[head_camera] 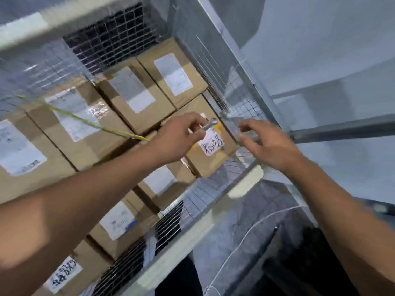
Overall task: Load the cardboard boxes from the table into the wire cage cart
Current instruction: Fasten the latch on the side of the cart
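Both bare forearms fill the bottom of the frame, reaching toward the wire cage cart. Left hand has its fingers pinched around a small shiny metal pin, looks like a latch piece but it's kinda blurry. Right hand has its fingers spread and curled loosely on the mesh edge of the cart's side panel, not clearly gripping. Cardboard boxes with white labels are packed tight inside the cage, side by side, one with handwriting just beneath the pin. Yellow strap runs across a couple of them.
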The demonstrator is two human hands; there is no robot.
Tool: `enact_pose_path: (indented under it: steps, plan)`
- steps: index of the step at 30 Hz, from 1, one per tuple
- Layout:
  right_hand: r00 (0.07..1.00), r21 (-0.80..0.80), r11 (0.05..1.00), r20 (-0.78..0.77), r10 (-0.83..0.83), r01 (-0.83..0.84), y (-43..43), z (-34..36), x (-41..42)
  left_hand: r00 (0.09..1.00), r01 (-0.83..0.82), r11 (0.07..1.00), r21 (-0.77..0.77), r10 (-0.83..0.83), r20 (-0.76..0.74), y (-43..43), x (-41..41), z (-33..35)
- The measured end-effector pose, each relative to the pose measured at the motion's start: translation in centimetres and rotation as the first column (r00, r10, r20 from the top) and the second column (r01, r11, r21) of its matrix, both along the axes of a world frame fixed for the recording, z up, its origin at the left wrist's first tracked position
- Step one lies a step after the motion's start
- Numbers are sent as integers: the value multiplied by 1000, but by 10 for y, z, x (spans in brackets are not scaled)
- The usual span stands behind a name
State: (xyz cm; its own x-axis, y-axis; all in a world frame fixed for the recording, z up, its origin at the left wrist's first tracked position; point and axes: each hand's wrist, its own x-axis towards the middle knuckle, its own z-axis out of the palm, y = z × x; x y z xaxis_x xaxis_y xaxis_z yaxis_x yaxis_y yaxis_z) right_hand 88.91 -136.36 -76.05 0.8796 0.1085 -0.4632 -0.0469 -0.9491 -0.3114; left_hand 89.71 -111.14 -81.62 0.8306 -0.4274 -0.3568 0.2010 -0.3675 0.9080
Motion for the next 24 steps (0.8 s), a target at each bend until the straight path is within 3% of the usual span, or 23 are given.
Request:
enact_pose_path:
  steps: [2, 5, 7, 10, 14, 19, 22, 24]
  plan:
    - [998, -66, 996, 0, 68, -68, -28, -2, 6, 999, -37, 999, -27, 37, -21, -19, -6, -15]
    - [974, -86, 970, -35, 225, -227, -42, -16, -1, 996, 30, 995, 98, -37, 76, -41, -13, -40]
    - [940, -92, 944, 105, 325, -316, -49, -25, -10, 983, 114, 976, 184, -137, 119, -50, -16, -55]
    - [928, 15, 969, 290, 232, -247, -56, -31, -23, 944, 232, 938, 260, -281, 172, -56, -20, -74]
    - [905, -102, 967, 341, 256, -235, -52, -40, -43, 890, 282, 928, 244, -348, 294, -67, -24, -88]
    - [900, -106, 993, 436, 4, 47, -37, -50, -57, 739, 310, 865, 395, -480, 473, -94, -11, -111]
    - [821, 62, 941, 472, -321, 332, -20, -59, -69, 716, 377, 841, 388, -530, 454, -111, 4, -125]
    - [762, 165, 895, 475, -440, 414, -13, -64, -72, 722, 405, 833, 378, -544, 427, -122, 7, -128]
